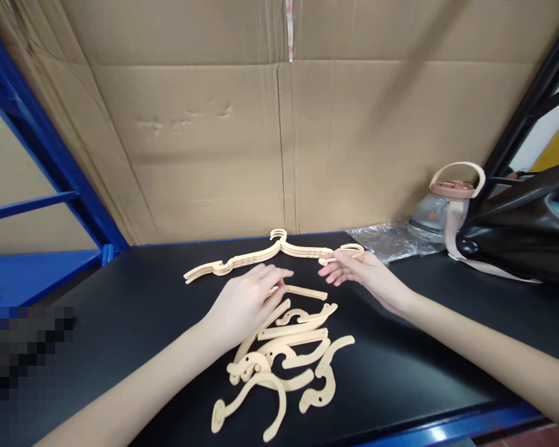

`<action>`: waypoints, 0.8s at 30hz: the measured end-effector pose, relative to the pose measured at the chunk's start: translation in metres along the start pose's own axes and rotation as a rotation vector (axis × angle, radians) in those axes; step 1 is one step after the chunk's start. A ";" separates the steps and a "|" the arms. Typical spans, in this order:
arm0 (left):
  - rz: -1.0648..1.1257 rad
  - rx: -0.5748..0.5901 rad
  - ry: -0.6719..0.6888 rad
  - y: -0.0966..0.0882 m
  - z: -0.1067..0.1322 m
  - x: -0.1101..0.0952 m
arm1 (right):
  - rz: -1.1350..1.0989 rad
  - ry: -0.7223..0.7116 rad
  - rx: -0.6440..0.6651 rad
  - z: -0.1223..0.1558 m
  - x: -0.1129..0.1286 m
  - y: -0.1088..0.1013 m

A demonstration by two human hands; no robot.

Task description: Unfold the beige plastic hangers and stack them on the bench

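Observation:
My right hand (361,273) pinches a curved cream-coloured plastic hanger hook (353,248) between thumb and fingers, just above the tabletop. My left hand (245,301) is bent over the loose parts, its thumb and fingers closed at one end of a straight hanger arm (307,292). That end is partly hidden by the fingers. Below the left hand lies a heap of loose hanger pieces (293,341), curved and straight. A big hook piece (282,403) rests at the near side. Behind both hands lie stacked assembled hangers (261,253), hooks toward the cardboard.
A cardboard wall (205,143) rises behind the black tabletop (400,366). At the back right are crumpled clear plastic (382,241), a strapped bottle (433,214) and a black bag (517,226). A blue metal frame (81,198) stands at the left.

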State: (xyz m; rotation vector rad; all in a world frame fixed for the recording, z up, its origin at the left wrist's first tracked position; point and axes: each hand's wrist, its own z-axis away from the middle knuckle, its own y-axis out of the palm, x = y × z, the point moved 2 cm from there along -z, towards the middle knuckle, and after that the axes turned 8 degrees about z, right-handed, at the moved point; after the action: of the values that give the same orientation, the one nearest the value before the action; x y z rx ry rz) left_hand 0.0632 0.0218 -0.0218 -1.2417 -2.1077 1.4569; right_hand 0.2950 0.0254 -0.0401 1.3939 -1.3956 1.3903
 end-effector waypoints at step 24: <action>0.007 0.178 -0.120 0.004 -0.002 0.025 | 0.143 -0.024 -0.026 -0.009 -0.011 -0.004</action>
State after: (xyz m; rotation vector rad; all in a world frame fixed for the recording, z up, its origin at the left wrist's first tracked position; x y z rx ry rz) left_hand 0.0521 0.0432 -0.0300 -1.1224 -1.9962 1.7199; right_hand 0.2990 0.0368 -0.0487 1.3198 -1.5502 1.4443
